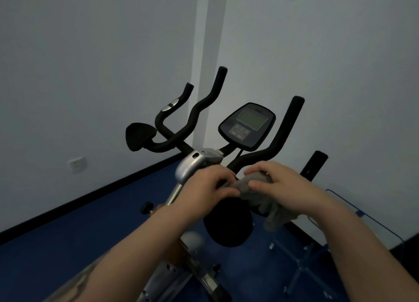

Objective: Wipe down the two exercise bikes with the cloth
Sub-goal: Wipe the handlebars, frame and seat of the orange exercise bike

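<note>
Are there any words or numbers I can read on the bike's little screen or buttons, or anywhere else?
None can be read.
Console screen: blank, no digits showing.
Console buttons: markings too small and blurred to read.
Small mark above the screen: too blurred to read.
Wall socket: no readable text.
Cloth, held by both hands: no label visible.
</note>
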A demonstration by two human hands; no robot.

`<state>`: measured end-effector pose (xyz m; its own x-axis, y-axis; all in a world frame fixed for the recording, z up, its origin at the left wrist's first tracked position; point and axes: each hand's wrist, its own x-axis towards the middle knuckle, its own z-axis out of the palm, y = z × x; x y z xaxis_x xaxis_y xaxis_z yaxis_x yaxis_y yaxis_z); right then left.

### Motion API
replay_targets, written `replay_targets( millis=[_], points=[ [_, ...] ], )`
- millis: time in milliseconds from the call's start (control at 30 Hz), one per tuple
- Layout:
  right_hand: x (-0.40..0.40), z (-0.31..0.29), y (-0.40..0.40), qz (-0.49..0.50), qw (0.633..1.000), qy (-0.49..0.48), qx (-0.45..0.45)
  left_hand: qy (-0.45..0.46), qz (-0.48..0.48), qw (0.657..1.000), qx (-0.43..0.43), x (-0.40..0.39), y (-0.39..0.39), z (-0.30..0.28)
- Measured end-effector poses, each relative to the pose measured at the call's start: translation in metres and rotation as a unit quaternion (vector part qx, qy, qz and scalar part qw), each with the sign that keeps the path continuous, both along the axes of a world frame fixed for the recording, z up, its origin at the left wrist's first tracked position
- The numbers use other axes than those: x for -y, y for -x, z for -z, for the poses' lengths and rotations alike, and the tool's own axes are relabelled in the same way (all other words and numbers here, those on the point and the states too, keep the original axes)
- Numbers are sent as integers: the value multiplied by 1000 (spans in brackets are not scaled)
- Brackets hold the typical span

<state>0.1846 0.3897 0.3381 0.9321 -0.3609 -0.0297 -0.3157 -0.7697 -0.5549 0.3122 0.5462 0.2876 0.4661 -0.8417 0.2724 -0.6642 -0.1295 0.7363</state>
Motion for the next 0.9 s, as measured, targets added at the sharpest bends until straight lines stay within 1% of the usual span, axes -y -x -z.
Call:
replay_targets(
  millis=[33,67,133,233,333,367,433,500,533,567,633,667,700,733,767,800,833,867,900],
  points=[
    [2,-3,0,2,1000,10,2,21,-15,999,-39,1,-2,-6],
    [4,-6,0,8,1000,21,10,35,-26,997,-59,2,-5,-13],
    [6,-11,1,25,998,41,35,46,-38,997,-41,2,-11,-27],
    [3,-13,0,63,993,44,84,59,-50,997,-16,4,-12,-42],
    [-6,4,-3,109,988,32,106,52,-77,995,-29,3,-6,-36],
    [-9,12,-3,125,987,1,104,48,-80,995,-46,1,-3,-31],
    [-14,24,-2,148,979,-92,102,51,-83,992,-83,-2,4,-19],
    [-18,27,-1,150,964,-190,114,76,-93,987,-110,-5,13,-13],
    [-20,25,-2,145,950,-247,126,99,-100,982,-128,-6,18,-11],
    [-21,23,-2,137,929,-315,137,130,-103,975,-147,-7,22,-11],
    [-23,18,-3,104,867,-463,151,188,-95,960,-184,-10,29,-9],
    [-23,17,-1,83,833,-525,151,205,-78,956,-196,-12,33,-7],
    [-22,17,0,66,808,-567,147,209,-53,954,-208,-14,37,-5],
    [-23,17,1,58,799,-583,138,204,-24,953,-223,-17,40,-2],
    [-24,19,2,57,807,-573,128,196,0,950,-244,-18,43,0],
    [-25,23,2,66,825,-549,119,193,13,944,-266,-20,45,2],
    [-27,28,2,80,838,-527,117,200,7,938,-282,-22,44,4],
    [-28,31,1,100,842,-516,120,216,-18,931,-295,-24,42,6],
    [-28,33,1,124,838,-517,126,234,-58,922,-302,-25,38,9]
  ],
)
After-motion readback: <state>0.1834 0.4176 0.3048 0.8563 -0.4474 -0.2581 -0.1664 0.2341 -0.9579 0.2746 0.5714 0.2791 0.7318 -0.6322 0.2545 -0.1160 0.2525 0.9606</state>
